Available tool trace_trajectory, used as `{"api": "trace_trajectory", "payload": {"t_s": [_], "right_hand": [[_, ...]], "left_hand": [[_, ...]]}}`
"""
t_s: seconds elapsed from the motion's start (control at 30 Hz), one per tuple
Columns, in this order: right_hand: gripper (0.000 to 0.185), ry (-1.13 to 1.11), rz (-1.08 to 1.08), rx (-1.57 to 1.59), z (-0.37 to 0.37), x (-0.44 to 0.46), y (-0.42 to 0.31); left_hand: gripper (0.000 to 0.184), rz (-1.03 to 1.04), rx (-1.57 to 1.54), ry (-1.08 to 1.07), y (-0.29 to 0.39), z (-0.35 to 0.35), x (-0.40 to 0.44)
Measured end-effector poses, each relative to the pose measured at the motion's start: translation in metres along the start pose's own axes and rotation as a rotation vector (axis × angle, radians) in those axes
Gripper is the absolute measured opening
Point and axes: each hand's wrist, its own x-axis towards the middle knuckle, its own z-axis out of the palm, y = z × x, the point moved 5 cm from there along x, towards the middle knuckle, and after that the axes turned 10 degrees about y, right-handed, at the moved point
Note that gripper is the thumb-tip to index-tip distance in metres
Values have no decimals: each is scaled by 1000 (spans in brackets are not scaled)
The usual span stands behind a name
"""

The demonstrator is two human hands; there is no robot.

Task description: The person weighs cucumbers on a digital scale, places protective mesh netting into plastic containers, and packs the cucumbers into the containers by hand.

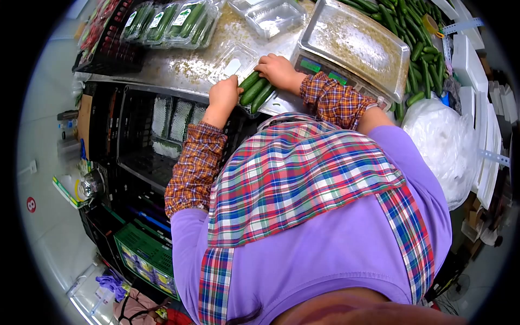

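Observation:
Several green cucumbers (253, 93) lie side by side in a clear plastic clamshell box (242, 52), whose lid is folded back on the far side. My left hand (223, 98) is closed at the box's left edge, its thumb and fingertips by the cucumbers. At the upper right, my right hand (280, 72) curls its fingers over the box's edge beside the cucumber ends. Its fingertips partly hide the rim. The box's near edge sits at the front of the metal table (179, 64).
Filled cucumber boxes (187, 23) stand at the back left beside a dark crate (105, 54). Empty clear trays (276, 19) lie behind. On the right are a scale with a metal tray (355, 46), a cucumber pile (425, 59) and a white plastic bag (441, 143). Black crates (143, 130) stand below left.

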Motion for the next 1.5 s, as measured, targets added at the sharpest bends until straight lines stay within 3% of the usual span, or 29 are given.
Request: {"api": "trace_trajectory", "payload": {"t_s": [0.17, 0.27, 0.3, 0.4, 0.57, 0.6, 0.7, 0.73, 0.87, 0.97, 1.17, 1.3, 1.33, 1.37, 1.43, 1.5], "right_hand": [[42, 131, -14, 79, -20, 1, -18], [51, 33, -226, 168, -28, -7, -48], [63, -93, -278, 115, -22, -14, -56], [80, -203, -300, -7, 2, -40, -56], [79, -150, -228, -101, 11, -22, -51], [78, -151, -212, -131, 14, -17, -49], [81, -171, -207, -206, 19, -13, -46], [82, -190, -203, -239, 17, -15, -47], [88, -259, -210, -359, 17, -13, -50], [90, -274, -215, -398, 17, -10, -49], [88, -274, -83, -464, 26, 5, -44], [60, 65, -89, -88, -14, 9, -49], [38, 166, -79, 120, -31, 0, -47], [28, 218, 0, 153, -43, -12, -42], [37, 118, 403, 291, -54, -35, -24], [45, 255, 541, 226, -49, -48, -7]], "left_hand": [[22, 52, 8, -87, -2, 12, 7], [25, -51, -161, -123, -28, 15, 17], [27, -129, -252, -121, -43, 17, 21], [30, -236, -170, 114, -67, -4, 36], [50, -297, 69, 143, -108, 8, 60], [58, -362, 40, -15, -105, 6, 64], [59, -409, 59, -11, -116, 24, 81], [58, -328, 26, 84, -121, 30, 87], [49, -440, -225, 356, -146, 40, 112], [45, -351, -455, 382, -116, 3, 111], [29, -112, -480, 511, -50, -44, 94], [19, 237, -375, 596, -23, -49, 70], [17, 308, -313, 585, -10, -53, 58], [16, 374, -253, 575, 3, -56, 43], [15, 351, -216, 422, 14, -46, 22], [12, 303, -202, 147, 12, -21, 16]]}}
